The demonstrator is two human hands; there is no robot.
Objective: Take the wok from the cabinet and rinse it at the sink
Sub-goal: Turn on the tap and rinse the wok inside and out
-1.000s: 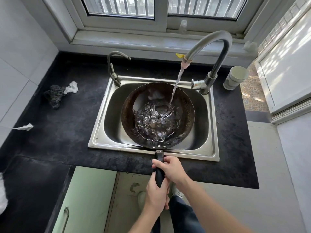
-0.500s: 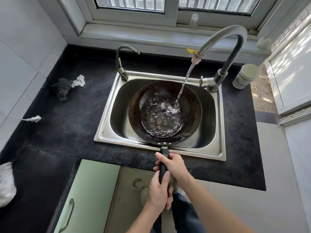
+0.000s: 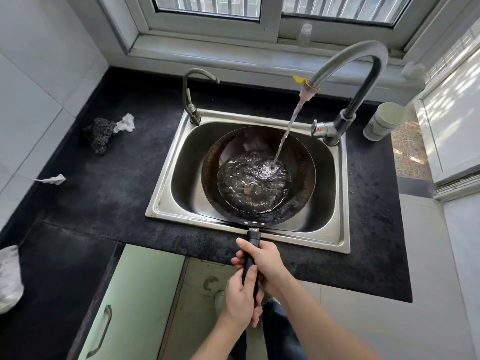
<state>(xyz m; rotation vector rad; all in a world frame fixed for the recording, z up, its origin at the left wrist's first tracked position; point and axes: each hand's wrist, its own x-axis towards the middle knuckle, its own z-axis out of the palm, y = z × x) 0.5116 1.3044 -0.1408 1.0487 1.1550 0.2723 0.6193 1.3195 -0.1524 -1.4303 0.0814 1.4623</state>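
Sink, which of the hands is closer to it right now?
Right. The right hand grips the wok handle just short of the front rim of the sink; the left hand grips the handle's end, farther back.

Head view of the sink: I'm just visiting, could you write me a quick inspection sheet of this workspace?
Surface: black countertop with steel sink set in.
Job's things: wok in the sink basin, holding water; faucet running into it.
Clutter: scouring pad, crumpled paper, white cup.
Hands: left hand and right hand both grip the wok handle.
Cables: nothing seen.
Surroundings: window behind, green cabinet door below.
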